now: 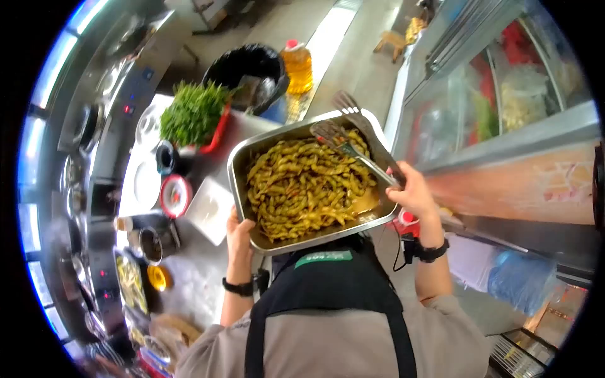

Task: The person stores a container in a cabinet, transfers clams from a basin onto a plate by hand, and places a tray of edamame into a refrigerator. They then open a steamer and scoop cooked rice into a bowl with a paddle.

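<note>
Leafy greens [192, 112] sit in a red basket [218, 131] on the counter [196, 271], near a red-rimmed bowl [176, 195] and white tray [209, 209]. Beyond, a black-lined bin [225, 63] stands beside a red-capped bottle [297, 70].

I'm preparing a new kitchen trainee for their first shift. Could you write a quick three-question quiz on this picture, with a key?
1. Multiple choice: what fills the metal tray? A, white rice; B, green pods; C, sliced bread.
2. True or false: the person's right hand holds tongs while gripping the tray.
3. Open: what colour is the cap on the bottle of yellow liquid?

Key: 1, B; 2, true; 3, red.
</note>
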Available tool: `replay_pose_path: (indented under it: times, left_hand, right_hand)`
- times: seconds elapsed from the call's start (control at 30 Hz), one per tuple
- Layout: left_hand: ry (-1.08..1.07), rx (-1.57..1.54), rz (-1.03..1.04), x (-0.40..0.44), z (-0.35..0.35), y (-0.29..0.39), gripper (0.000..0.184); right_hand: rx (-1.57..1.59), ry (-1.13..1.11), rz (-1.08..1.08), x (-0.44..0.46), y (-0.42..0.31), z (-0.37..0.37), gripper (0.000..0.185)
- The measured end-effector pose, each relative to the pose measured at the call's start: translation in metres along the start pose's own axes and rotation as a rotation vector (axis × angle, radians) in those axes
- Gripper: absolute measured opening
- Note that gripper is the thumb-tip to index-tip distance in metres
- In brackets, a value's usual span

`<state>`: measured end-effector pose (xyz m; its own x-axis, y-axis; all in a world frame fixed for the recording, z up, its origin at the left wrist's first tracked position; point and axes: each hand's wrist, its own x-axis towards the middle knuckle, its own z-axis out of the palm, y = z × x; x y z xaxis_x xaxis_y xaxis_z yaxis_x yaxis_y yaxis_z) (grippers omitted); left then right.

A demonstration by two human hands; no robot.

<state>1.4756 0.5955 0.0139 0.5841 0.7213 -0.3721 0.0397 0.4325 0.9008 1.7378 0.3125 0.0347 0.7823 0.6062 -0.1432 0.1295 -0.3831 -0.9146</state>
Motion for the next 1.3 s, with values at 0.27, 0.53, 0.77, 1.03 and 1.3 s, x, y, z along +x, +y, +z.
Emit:
replay_pose_path:
  times: [0.27,0.53,0.77,1.03,1.3]
  left_hand:
    - [-0.116,-0.047,0.027,0.06,0.043,0.03,0.052]
    - [-0.101,-0.045,0.069,0.272,0.163,0.09,0.044]
    - [-0.195,-0.034,0.033,0.414,0.32,0.165,0.044]
    - [-0.267,0.044,0.023,0.567,0.431,0.255,0.048]
    - [-0.36,0.023,0.028,0.73,0.468,0.299,0.05]
  right_hand:
    - [-0.141,0.113,-0.01,0.069,-0.042,-0.046,0.033]
    - [-0.243,0.103,0.041,0.301,-0.08,-0.106,0.032]
    - [-0.258,0.206,0.07,0.439,-0.107,-0.209,0.03]
    - [-0.432,0.103,0.028,0.607,-0.167,-0.271,0.044]
    - [-0.527,0.026,0.051,0.754,-0.216,-0.295,0.074]
